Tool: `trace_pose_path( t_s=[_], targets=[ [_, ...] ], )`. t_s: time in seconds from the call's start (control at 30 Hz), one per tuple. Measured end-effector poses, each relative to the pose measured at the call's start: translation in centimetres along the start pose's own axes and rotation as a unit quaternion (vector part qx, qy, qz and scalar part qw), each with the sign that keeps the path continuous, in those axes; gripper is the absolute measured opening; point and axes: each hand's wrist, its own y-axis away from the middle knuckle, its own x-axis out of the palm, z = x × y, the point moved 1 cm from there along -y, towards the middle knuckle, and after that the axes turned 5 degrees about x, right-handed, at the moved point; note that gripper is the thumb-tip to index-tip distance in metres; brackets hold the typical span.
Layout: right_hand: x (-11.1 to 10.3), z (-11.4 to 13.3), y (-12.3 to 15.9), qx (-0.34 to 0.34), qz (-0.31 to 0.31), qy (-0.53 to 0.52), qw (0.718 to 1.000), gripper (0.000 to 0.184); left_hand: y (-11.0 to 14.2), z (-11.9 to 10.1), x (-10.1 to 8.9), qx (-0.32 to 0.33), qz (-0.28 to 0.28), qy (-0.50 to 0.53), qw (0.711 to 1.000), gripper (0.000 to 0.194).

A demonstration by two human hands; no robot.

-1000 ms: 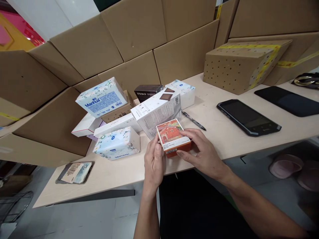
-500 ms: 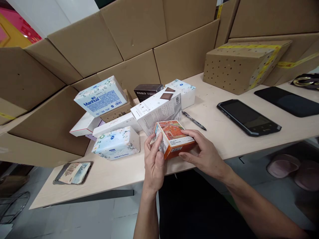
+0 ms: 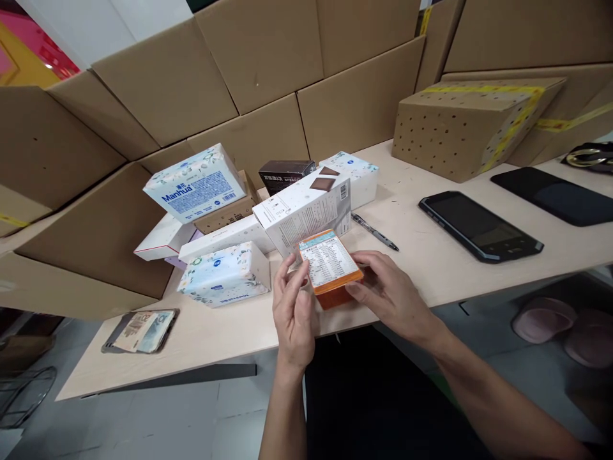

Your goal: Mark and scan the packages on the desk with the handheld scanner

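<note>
A small orange box is tilted up above the table's front edge, its white text-covered panel facing me. My right hand grips its right side, thumb on the front and fingers behind. Curled around the left side, my left hand has its fingertips against the box edge. Just behind stands a white carton with brown squares printed on it. A tissue pack lies left of my left hand. Beyond my right hand rests a pen.
Another tissue pack tops a pile of boxes at the left. A dark box stands behind the white carton. On the right lie a rugged phone and a black slab. Banknotes lie front left. Cardboard walls the back.
The orange box has been turned in my hands: its picture face has rolled out of view and the text panel now faces up. The things on the table have stayed put.
</note>
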Motion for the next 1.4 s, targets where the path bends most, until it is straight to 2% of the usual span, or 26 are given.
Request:
trace_pose_path(
  t_s=[0.07, 0.2, 0.33, 0.47, 0.63, 0.77, 0.93, 1.17, 1.27, 1.4],
  targets=[
    [0.1, 0.3, 0.1, 0.002, -0.006, -0.001, 1.0, 0.05, 0.0, 0.2, 0.1, -0.046, -0.008, 0.018, 0.999, 0.042],
    [0.0, 0.4, 0.3, -0.033, -0.022, -0.029, 0.999, 0.053, -0.2, 0.3, 0.4, -0.094, 0.033, 0.06, 0.993, 0.045],
    [-0.2, 0.2, 0.3, -0.059, -0.007, -0.059, 0.997, 0.06, -0.2, -0.2, 0.5, -0.066, 0.022, 0.112, 0.991, 0.05],
    [-0.3, -0.1, 0.3, -0.045, -0.001, -0.094, 0.995, 0.07, 0.1, -0.3, 0.2, -0.043, 0.014, 0.111, 0.993, 0.049],
    [-0.2, 0.1, 0.4, -0.06, -0.041, -0.053, 0.996, 0.087, 0.4, -0.3, 0.1, -0.006, 0.031, 0.097, 0.995, 0.05],
    [0.0, 0.3, 0.3, -0.071, -0.079, 0.016, 0.994, 0.072, 0.4, -0.4, 0.1, 0.017, 0.067, 0.055, 0.996, 0.046],
    [0.0, -0.1, 0.3, -0.052, -0.094, -0.012, 0.994, 0.053, 0.1, -0.6, 0.0, 0.002, 0.095, 0.022, 0.995, 0.045],
    [-0.2, 0.0, 0.3, -0.066, -0.119, -0.017, 0.991, 0.064, -0.1, -1.0, 0.0, 0.039, 0.133, 0.023, 0.99, 0.046],
    [0.0, 0.0, 0.3, -0.045, -0.137, -0.005, 0.99, 0.06, -0.3, -1.0, 0.0, 0.052, 0.153, 0.014, 0.987, 0.047],
    [0.2, -0.3, 0.4, -0.01, -0.126, -0.021, 0.992, 0.059, -0.4, -1.1, 0.1, 0.062, 0.158, 0.012, 0.985, 0.047]
  ],
)
